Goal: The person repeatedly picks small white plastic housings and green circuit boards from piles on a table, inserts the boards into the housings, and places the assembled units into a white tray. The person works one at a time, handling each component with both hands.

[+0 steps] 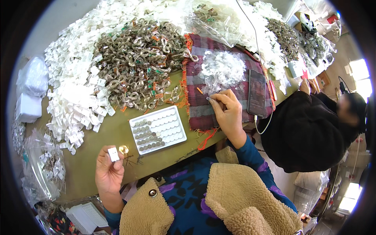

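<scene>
While pinching a small white plastic piece (113, 154) between the closed fingers of the left hand (109, 172), showing also a yellowish looped piece (123, 149) just beside; impossible to tell whether gripped too. Held up over the near edge of the bench (101, 135), left of a white tray (181, 138) partly filled with rows of grey discs (151, 141). Reaching over a plaid cloth (196, 112) with the right hand (229, 114), bringing thumb and forefinger nearly together at a tiny piece (208, 98), too small to tell whether grasped or merely touched. Near an orange strip (199, 90), a heap of clear pieces (222, 69) and a dark phone (256, 92). Beyond the tray, piled high with greyish loops (137, 64).
</scene>
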Demonstrator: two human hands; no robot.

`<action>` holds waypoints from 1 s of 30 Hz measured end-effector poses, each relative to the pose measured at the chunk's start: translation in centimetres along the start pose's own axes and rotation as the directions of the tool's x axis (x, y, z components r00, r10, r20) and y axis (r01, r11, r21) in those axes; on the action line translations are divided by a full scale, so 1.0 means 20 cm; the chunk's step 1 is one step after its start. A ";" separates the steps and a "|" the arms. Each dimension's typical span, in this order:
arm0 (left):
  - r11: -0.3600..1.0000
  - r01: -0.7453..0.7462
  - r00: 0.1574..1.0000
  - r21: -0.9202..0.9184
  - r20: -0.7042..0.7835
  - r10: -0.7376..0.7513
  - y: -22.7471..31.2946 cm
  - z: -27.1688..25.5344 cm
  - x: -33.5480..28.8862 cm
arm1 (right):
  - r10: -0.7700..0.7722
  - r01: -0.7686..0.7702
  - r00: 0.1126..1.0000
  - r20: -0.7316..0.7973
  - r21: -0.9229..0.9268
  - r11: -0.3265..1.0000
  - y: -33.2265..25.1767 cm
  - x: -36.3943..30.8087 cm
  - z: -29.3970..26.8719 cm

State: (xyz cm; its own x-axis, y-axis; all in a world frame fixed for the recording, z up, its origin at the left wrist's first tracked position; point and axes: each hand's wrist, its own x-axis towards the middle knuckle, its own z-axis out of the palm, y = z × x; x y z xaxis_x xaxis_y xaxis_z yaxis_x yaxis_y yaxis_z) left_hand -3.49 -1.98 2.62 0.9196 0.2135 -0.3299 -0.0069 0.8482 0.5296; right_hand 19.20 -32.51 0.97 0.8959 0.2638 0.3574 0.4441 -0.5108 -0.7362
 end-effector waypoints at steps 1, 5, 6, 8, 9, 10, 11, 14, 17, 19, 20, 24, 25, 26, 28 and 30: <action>1.000 -0.021 1.000 0.013 0.011 0.021 0.02 0.03 -0.01 | -0.017 0.017 1.000 0.001 -0.012 1.000 0.00 0.01 0.00; 1.000 -0.020 0.999 0.013 0.050 0.019 -0.03 0.15 -0.04 | -0.064 0.064 0.998 0.002 -0.065 0.996 0.02 0.02 0.02; 1.000 -0.009 0.999 -0.002 0.044 0.009 -0.06 0.18 -0.05 | -0.069 0.069 0.998 0.008 -0.077 0.995 0.02 0.02 0.02; 0.998 0.046 0.996 -0.045 0.074 -0.043 -0.16 0.21 -0.04 | -0.083 0.091 0.995 0.060 -0.137 0.986 0.02 0.03 0.01; 0.995 0.082 0.995 -0.048 0.054 -0.080 -0.20 0.23 -0.04 | -0.092 0.107 0.991 0.094 -0.162 0.981 0.01 0.04 0.01; 0.991 0.110 0.993 -0.069 0.054 -0.107 -0.24 0.23 -0.04 | -0.100 0.113 0.991 0.090 -0.152 0.982 0.00 0.04 0.01; 0.990 0.133 0.991 -0.050 0.041 -0.131 -0.28 0.24 -0.04 | -0.112 0.124 0.989 0.092 -0.145 0.982 -0.01 0.05 0.01; 0.981 0.190 0.981 -0.032 0.047 -0.189 -0.34 0.24 -0.06 | -0.155 0.157 0.986 0.064 -0.035 0.987 -0.06 0.04 0.02; 0.974 0.222 0.974 -0.039 0.047 -0.220 -0.38 0.23 -0.07 | -0.197 0.179 0.970 0.142 0.130 0.975 -0.15 -0.05 0.07; 0.970 0.241 0.970 -0.037 0.034 -0.240 -0.39 0.21 -0.08 | -0.226 0.181 0.951 0.211 0.215 0.960 -0.17 -0.08 0.10; 0.966 0.255 0.967 -0.039 0.039 -0.253 -0.39 0.20 -0.08 | -0.189 0.165 0.974 0.127 0.177 0.970 -0.16 -0.08 0.10; 0.966 0.250 0.968 -0.067 0.046 -0.247 -0.39 0.15 -0.08 | 0.000 0.005 0.999 -0.050 0.094 0.996 -0.08 -0.05 0.02; 0.969 0.240 0.970 -0.064 0.052 -0.236 -0.38 0.14 -0.08 | 0.006 -0.001 0.999 -0.054 0.083 0.997 -0.05 -0.05 -0.01; 0.970 0.234 0.972 -0.059 0.042 -0.232 -0.38 0.14 -0.07 | 0.054 -0.050 0.997 -0.059 0.061 0.997 -0.04 -0.05 -0.03; 0.972 0.220 0.975 -0.080 0.055 -0.216 -0.38 0.12 -0.05 | 0.028 -0.025 0.998 -0.049 0.051 0.998 -0.01 -0.05 -0.04; 0.969 0.242 0.970 -0.057 0.042 -0.240 -0.38 0.12 -0.04 | 0.008 -0.007 0.999 -0.042 0.032 0.999 -0.01 -0.04 -0.02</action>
State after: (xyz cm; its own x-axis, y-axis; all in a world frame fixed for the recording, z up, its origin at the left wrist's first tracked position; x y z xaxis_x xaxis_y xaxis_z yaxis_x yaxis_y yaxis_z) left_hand -3.14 -9.80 0.72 0.9102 -0.0170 -0.4138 0.1936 0.9008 0.3887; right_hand 18.39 -33.03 1.01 0.8991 0.2248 0.3755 0.4375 -0.4859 -0.7567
